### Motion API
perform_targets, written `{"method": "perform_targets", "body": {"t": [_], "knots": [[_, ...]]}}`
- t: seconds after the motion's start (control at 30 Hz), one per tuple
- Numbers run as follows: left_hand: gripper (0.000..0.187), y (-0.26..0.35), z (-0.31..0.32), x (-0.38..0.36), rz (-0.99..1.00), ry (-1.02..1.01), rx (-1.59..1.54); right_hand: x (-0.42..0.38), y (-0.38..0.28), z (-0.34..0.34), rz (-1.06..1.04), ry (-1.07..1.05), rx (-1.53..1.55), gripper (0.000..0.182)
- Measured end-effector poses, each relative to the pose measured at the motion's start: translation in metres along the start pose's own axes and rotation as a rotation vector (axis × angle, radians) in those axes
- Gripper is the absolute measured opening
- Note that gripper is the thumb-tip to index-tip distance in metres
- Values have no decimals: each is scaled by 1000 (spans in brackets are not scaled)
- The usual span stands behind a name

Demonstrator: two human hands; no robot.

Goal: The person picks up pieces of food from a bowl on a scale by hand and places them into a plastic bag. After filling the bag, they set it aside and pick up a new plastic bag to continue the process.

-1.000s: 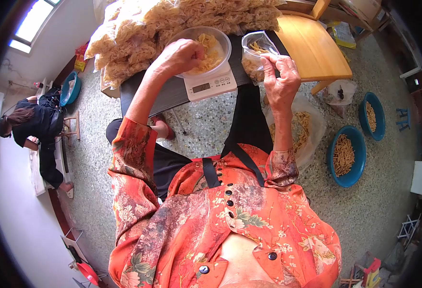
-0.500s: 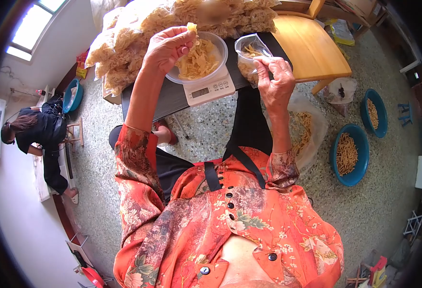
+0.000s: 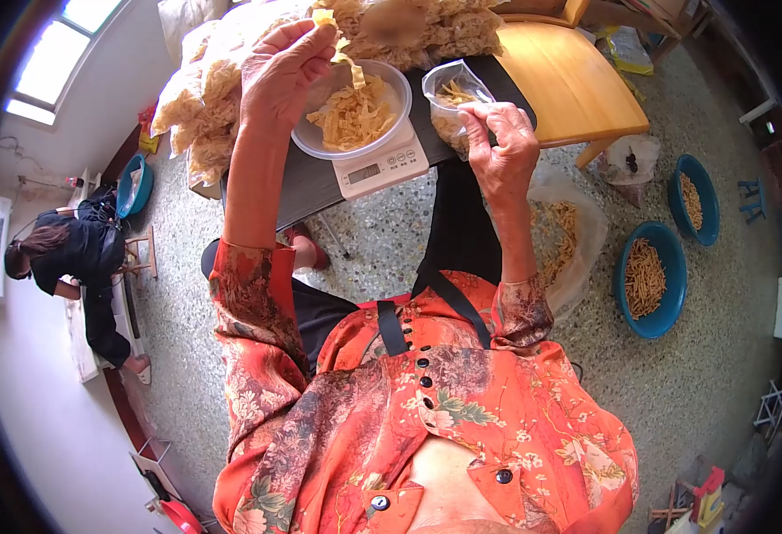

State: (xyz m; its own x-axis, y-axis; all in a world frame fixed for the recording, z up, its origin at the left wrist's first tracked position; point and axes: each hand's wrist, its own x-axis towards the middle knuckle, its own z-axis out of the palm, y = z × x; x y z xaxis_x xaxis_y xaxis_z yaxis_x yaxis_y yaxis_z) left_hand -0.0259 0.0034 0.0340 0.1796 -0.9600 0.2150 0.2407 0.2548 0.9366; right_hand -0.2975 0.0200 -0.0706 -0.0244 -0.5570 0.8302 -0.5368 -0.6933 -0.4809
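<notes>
Two hands busy: left hand (image 3: 279,71) pinches a pasta strip (image 3: 337,49) above the bowl (image 3: 306,138); right hand (image 3: 498,147) grips the plastic bag (image 3: 449,93).

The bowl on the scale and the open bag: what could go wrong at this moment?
1. The left hand pinches a few chips high above the bowl; its grip looks loose, so a piece may fall beside the bowl.
2. The right hand holds the bag by one edge only; the mouth may sag shut or spill.
3. The scale sits near the table edge, so a push could tip it.
</notes>
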Motion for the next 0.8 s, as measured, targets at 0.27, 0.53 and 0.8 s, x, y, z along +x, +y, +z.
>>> {"method": "perform_targets", "body": {"t": [0.27,0.53,0.8], "knots": [[19,-14,50,-7,16,-131,-182,2,-4,-1,-20,-15,-3,14],[19,-57,88,-14,1,-206,-40,1,-2,-1,-5,-5,-13,15],[24,-57,85,-16,248,-257,731,1,1,-4,-13,17,0,13]]}}
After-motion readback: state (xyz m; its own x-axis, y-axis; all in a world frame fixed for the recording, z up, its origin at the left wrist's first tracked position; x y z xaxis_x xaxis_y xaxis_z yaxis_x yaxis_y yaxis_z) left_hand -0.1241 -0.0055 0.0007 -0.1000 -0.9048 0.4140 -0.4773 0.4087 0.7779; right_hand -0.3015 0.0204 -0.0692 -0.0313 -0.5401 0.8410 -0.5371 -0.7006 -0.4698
